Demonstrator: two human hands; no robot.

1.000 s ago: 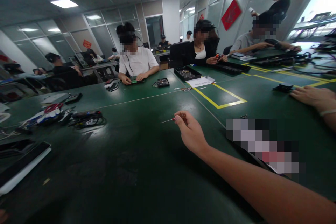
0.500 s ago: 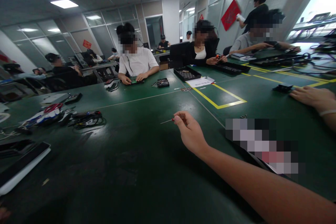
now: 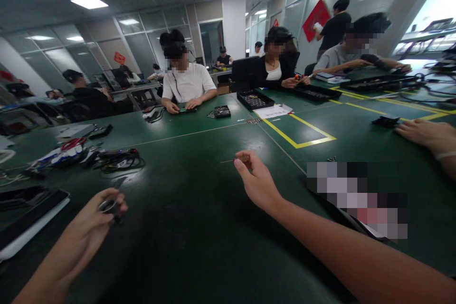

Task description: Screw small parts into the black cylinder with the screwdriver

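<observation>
My left hand (image 3: pixel 99 216) is closed around a small dark round part with a shiny metal ring (image 3: pixel 108 206); its exact kind I cannot make out. Above the green table, near the middle, my right hand (image 3: pixel 258 178) pinches a small screwdriver (image 3: pixel 228 161). Its thin shaft points left, with a bit of red by the fingertips, while most of the handle is hidden in the palm. The two hands are well apart.
Bundled black cables (image 3: pixel 119 159) and a dark flat case (image 3: pixel 32 221) lie left. Right of my forearm is a blurred-out flat item (image 3: pixel 351 197). Another person's hand (image 3: pixel 425 133) rests by a black part (image 3: pixel 385 121). Co-workers sit across, near a black tray (image 3: pixel 254 99).
My left hand has come in from the lower left with the dark ringed part in it. My right hand stays almost in place, its screwdriver shaft slightly more level.
</observation>
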